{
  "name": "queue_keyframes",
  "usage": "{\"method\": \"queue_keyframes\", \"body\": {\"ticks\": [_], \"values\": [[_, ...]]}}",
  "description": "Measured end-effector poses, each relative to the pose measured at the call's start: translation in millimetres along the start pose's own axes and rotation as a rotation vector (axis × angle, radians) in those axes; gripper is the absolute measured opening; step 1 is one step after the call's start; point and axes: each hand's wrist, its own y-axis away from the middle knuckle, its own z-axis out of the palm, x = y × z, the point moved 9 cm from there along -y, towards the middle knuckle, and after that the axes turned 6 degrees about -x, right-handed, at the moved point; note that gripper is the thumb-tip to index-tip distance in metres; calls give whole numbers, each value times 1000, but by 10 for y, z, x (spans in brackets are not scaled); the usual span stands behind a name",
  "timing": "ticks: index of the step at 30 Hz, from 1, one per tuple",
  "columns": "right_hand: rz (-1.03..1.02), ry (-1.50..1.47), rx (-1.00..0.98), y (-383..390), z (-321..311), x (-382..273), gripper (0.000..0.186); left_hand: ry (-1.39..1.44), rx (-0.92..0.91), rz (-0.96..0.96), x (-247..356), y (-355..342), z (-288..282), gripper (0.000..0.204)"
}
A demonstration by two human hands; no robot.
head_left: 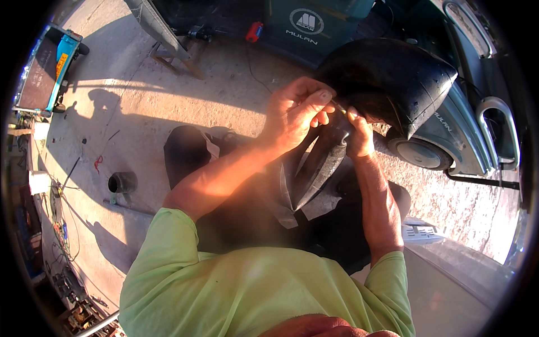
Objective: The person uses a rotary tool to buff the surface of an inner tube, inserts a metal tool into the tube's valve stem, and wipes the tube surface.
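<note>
My left hand (pixel 295 115) is closed in a pinch on a small thin piece (pixel 338 105) at the top of a black rubber inner tube (pixel 320 171), too small to name. My right hand (pixel 359 135) grips the tube just beside it, thumb raised near that piece. The tube hangs in folds between my bent knees, in dark trousers. Directly beyond my hands is the black, curved seat (pixel 418 81) of a vehicle, shadowed underneath.
A grey vehicle with a wheel (pixel 418 151) stands right, a teal cart (pixel 67 67) left. A metal stand (pixel 171 56), red object (pixel 254 32) and teal box (pixel 303 50) are at the back. A black cylinder (pixel 122 182), cables and tools lie left; a pale panel (pixel 443 281) is lower right.
</note>
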Motion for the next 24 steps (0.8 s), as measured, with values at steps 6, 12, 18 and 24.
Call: {"method": "queue_keyframes", "body": {"ticks": [6,12,18,24], "values": [[-41,29,3,25,107,-132,32,7,2,-8,-7,2,2,20],[-75,44,11,30,233,-232,32,9,16,2,-22,-8,-14,19],[-37,110,-28,11,133,-181,44,12,24,-1,17,-10,-3,18],[-10,95,-85,12,271,-245,44,21,31,1,23,-8,-19,18]]}}
